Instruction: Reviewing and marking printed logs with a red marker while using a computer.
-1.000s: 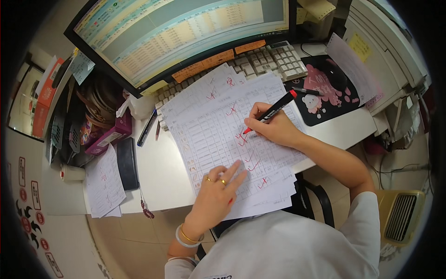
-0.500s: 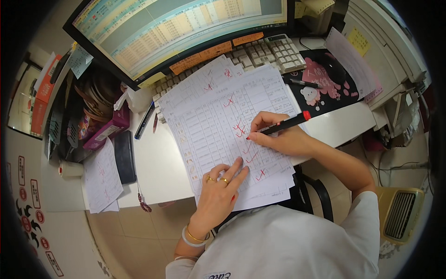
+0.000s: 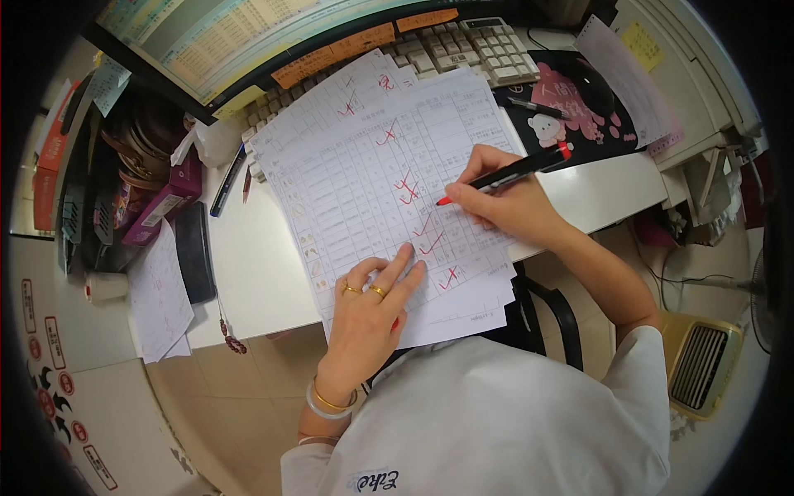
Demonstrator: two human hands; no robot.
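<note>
A black marker pen [image 3: 514,173] with a red end and red tip is pinched in my right hand [image 3: 509,198], its tip at the printed table on the top sheet. That stack of paper sheets [image 3: 356,215] bears several red ticks and crosses and lies partly over the keyboard [image 3: 465,51]. My left hand [image 3: 368,306], with rings on two fingers and bangles at the wrist, lies flat on the lower left of the sheets, fingers spread.
A monitor [image 3: 240,58] stands at the back. The mouse pad [image 3: 571,116] carries a mouse and a pen. At left are a black pouch-like case [image 3: 194,252], loose papers [image 3: 161,298], a blue pen [image 3: 227,182] and a purple box [image 3: 169,202]. A yellow heater-like appliance [image 3: 705,364] stands at lower right.
The whole view has shifted, so the desk sits higher and further left. My right hand's pen tip has moved slightly relative to the red marks; my left hand stays on the sheets.
</note>
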